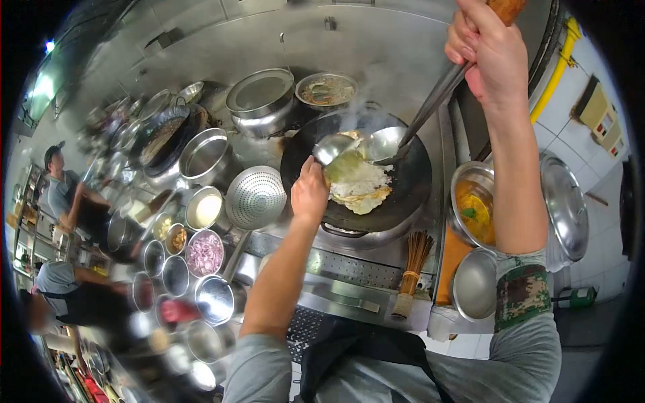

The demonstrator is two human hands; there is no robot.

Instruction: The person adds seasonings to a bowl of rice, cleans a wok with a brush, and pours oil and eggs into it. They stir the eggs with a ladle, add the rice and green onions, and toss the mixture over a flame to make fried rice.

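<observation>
My left hand [309,193] is closed around the edge of a small metal bowl [330,147], tipped over the wok [411,195]. A yellowish-green mass [344,166] lies at the bowl's lip, above white food with browned edges [363,191] in the wok. Raised at the upper right, my right hand [489,50] grips a long-handled ladle with a wooden grip end. The ladle's bowl [384,144] rests inside the wok, beside the small bowl and the food. Steam rises from the wok's far side.
A perforated strainer [256,198] lies left of the wok, near a bowl of chopped onion [204,252]. Right of it stand a bamboo brush [411,272] and a pot of orange liquid [474,205]. Two people [67,188] work at the far left.
</observation>
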